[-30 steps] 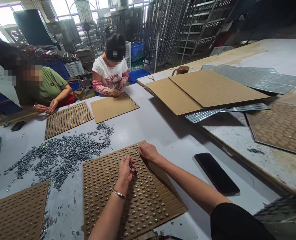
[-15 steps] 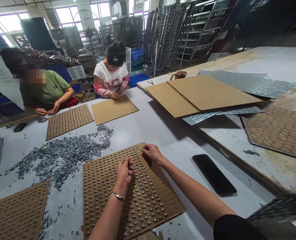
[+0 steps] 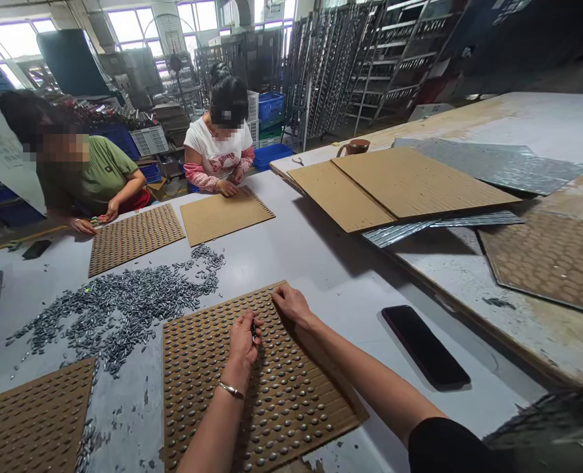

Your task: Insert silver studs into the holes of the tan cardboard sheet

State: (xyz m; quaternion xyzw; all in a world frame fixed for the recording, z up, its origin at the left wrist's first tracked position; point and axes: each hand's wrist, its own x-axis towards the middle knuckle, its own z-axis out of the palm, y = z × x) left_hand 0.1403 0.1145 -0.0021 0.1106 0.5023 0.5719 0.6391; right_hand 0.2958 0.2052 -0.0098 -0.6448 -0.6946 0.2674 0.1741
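The left hand (image 3: pixel 243 339), wrist in a silver bangle, is clenched around a few small dark metal pieces over the brown perforated cardboard board (image 3: pixel 291 401), and it would do best feeding them one at a time. Just right of it, the right hand (image 3: pixel 291 303) presses curled fingertips on the board's far rows; whether they pinch a piece I cannot tell. The loose grey heap of pieces (image 3: pixel 123 305) lies left of both hands, a black phone (image 3: pixel 425 345) right of them, neither obstructing.

Both bare forearms reached in from the 6 o'clock edge. The left hand (image 3: pixel 244 339), a thin bangle on its wrist, was curled into a loose fist, fingers closed around something small and dark. The right hand (image 3: pixel 291 303) lay just beyond it toward 1 o'clock, palm down, fingers bent and pressed low. A dark sleeve covered the right upper arm at 5 o'clock.
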